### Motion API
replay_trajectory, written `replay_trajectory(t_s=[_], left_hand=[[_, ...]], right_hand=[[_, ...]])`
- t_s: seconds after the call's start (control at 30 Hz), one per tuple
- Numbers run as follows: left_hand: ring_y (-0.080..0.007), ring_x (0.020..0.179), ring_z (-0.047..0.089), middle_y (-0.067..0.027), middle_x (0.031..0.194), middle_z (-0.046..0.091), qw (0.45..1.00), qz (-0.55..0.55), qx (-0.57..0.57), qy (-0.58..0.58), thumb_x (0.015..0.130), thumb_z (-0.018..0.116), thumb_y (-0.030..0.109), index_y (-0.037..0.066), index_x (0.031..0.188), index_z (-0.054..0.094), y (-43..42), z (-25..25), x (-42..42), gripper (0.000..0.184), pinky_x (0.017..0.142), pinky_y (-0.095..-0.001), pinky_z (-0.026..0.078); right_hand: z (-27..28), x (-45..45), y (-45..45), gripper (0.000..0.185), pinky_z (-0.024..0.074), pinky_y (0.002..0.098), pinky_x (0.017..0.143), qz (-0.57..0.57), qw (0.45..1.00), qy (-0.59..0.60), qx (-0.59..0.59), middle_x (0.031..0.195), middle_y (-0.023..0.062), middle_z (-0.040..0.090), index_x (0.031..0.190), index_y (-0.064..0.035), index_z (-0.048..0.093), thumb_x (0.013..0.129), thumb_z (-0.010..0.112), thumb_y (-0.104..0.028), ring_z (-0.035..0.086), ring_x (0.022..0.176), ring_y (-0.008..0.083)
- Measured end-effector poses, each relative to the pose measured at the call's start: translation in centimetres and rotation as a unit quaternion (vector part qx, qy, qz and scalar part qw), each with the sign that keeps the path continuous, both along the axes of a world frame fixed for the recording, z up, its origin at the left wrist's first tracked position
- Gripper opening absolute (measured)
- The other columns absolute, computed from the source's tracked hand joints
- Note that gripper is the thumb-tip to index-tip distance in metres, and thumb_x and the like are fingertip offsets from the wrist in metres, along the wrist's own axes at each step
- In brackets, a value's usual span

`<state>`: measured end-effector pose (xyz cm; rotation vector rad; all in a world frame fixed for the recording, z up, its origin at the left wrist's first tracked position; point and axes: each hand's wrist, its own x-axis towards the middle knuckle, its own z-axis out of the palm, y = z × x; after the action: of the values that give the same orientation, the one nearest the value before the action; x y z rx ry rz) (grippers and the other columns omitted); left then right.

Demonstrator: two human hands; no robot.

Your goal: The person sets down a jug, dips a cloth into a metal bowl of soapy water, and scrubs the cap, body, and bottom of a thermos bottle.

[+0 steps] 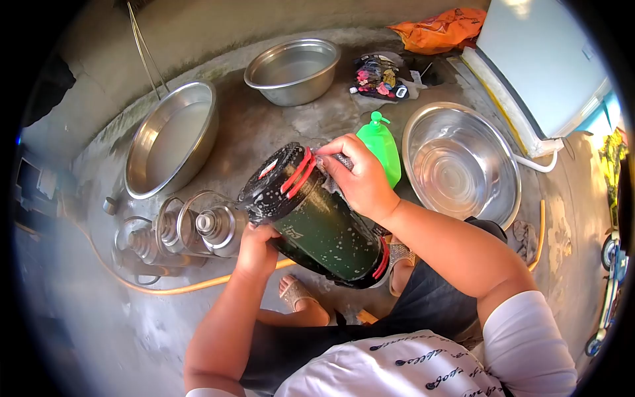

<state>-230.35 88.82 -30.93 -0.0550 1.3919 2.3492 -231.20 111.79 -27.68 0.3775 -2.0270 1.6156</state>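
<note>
A large dark green flask [327, 231] with a black top and red trim lies tilted in front of me, spotted with white foam. My left hand [256, 248] is closed round its underside near the black top, with the fingers partly hidden behind it. A grey cloth [331, 184] is pinched in my right hand [354, 173] and pressed against the flask beside the red strips. Just behind my right hand stands a bright green bottle [382, 149].
Metal basins stand at the left [173, 142], at the back [294, 69] and at the right [456, 165]. Several metal flasks [221, 228] lie at the left by a yellow hose [178, 290]. An orange bag [440, 31] and a white appliance [546, 59] are at the back right.
</note>
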Motion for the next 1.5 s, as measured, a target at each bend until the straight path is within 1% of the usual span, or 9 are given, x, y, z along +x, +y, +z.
replay_trajectory(t_s=[0.17, 0.3, 0.43, 0.63, 0.87, 0.93, 1.1, 1.33, 1.5], left_hand=[[-0.0253, 0.114, 0.059, -0.0105, 0.122, 0.065, 0.999, -0.005, 0.032, 0.019, 0.069, 0.048, -0.008, -0.002, 0.125, 0.058, 0.3, 0.6, 0.0, 0.058, 0.1, -0.0359, 0.043], [-0.0227, 0.11, 0.06, -0.0088, 0.117, 0.065, 1.0, 0.002, 0.013, 0.026, 0.069, 0.049, -0.008, -0.001, 0.122, 0.059, 0.7, 0.8, -0.1, 0.055, 0.096, -0.0341, 0.045], [-0.0225, 0.109, 0.061, -0.0084, 0.115, 0.066, 0.999, -0.029, -0.02, 0.006, 0.069, 0.048, -0.007, 0.0, 0.122, 0.059, 0.1, 0.3, -0.3, 0.054, 0.094, -0.0344, 0.046], [-0.0238, 0.107, 0.064, -0.0101, 0.117, 0.067, 1.0, 0.007, -0.013, 0.021, 0.071, 0.047, -0.007, -0.001, 0.122, 0.059, 0.5, 0.6, 0.5, 0.053, 0.091, -0.0343, 0.05], [-0.0221, 0.108, 0.063, -0.0091, 0.116, 0.068, 0.998, 0.021, -0.035, 0.046, 0.074, 0.055, -0.012, -0.002, 0.12, 0.061, 1.2, 1.4, 0.8, 0.047, 0.094, -0.0353, 0.049], [-0.0222, 0.107, 0.063, -0.0094, 0.116, 0.067, 0.997, 0.026, -0.037, 0.055, 0.074, 0.055, -0.013, -0.002, 0.121, 0.061, 1.0, 1.0, 0.9, 0.048, 0.095, -0.0352, 0.049], [-0.0212, 0.105, 0.064, -0.0098, 0.116, 0.068, 0.996, 0.016, -0.053, 0.076, 0.076, 0.055, -0.014, -0.002, 0.121, 0.061, 0.3, 0.2, 0.6, 0.047, 0.095, -0.0341, 0.049], [-0.0187, 0.104, 0.064, -0.009, 0.115, 0.068, 0.988, 0.007, -0.113, 0.103, 0.075, 0.054, -0.015, -0.003, 0.119, 0.061, 0.5, -0.5, 1.3, 0.046, 0.094, -0.0331, 0.049], [-0.0207, 0.103, 0.063, -0.0081, 0.112, 0.066, 0.996, 0.032, -0.078, 0.03, 0.071, 0.046, -0.016, 0.0, 0.118, 0.057, 0.7, -0.7, 0.9, 0.051, 0.092, -0.034, 0.048]], right_hand=[[1.1, 1.5, -0.9, 0.011, 0.0459, 0.0289, 0.085, 0.016, 0.988, -0.042, -0.147, 0.102, 0.0087, 0.058, 0.101, -0.0036, 0.064, 0.091, 0.065, 0.0, 0.058, 0.094, 0.0184], [3.8, 2.9, -1.2, 0.019, 0.0468, 0.0328, 0.083, 0.083, 0.967, 0.212, 0.112, 0.099, 0.007, 0.058, 0.094, -0.0078, 0.068, 0.079, 0.077, -0.001, 0.057, 0.09, 0.0238], [2.0, 0.4, -0.5, 0.009, 0.0488, 0.0374, 0.079, 0.0, 0.998, 0.065, 0.028, 0.092, 0.0093, 0.061, 0.088, -0.0061, 0.066, 0.082, 0.073, -0.004, 0.06, 0.088, 0.0288], [4.1, 2.7, -1.0, 0.014, 0.0472, 0.0336, 0.082, 0.056, 0.971, 0.186, 0.142, 0.095, 0.0075, 0.058, 0.09, -0.0051, 0.067, 0.08, 0.077, -0.003, 0.058, 0.089, 0.0248], [2.9, 0.8, 0.9, 0.013, 0.0482, 0.0291, 0.085, 0.061, 0.984, -0.154, -0.061, 0.101, 0.0043, 0.062, 0.104, -0.0016, 0.064, 0.096, 0.06, -0.01, 0.059, 0.094, 0.0136], [2.2, 1.7, 0.1, 0.022, 0.0491, 0.0288, 0.086, 0.172, 0.893, -0.262, -0.324, 0.105, 0.0042, 0.062, 0.118, -0.0025, 0.056, 0.098, 0.053, -0.008, 0.059, 0.097, 0.0122], [1.2, 1.9, -1.3, 0.027, 0.0516, 0.0309, 0.087, 0.18, 0.858, -0.217, -0.429, 0.104, 0.0067, 0.061, 0.122, -0.0052, 0.051, 0.096, 0.047, -0.005, 0.061, 0.097, 0.0136], [0.9, 0.1, -0.3, 0.026, 0.0544, 0.0324, 0.078, 0.142, 0.767, -0.359, -0.512, 0.092, 0.0069, 0.063, 0.121, -0.0048, 0.056, 0.096, 0.051, -0.009, 0.062, 0.083, 0.0144], [-1.1, 2.2, -2.3, 0.038, 0.047, 0.0266, 0.09, 0.136, 0.817, -0.223, -0.515, 0.109, 0.0051, 0.062, 0.139, -0.0045, 0.048, 0.102, 0.044, -0.013, 0.058, 0.097, 0.0103]])
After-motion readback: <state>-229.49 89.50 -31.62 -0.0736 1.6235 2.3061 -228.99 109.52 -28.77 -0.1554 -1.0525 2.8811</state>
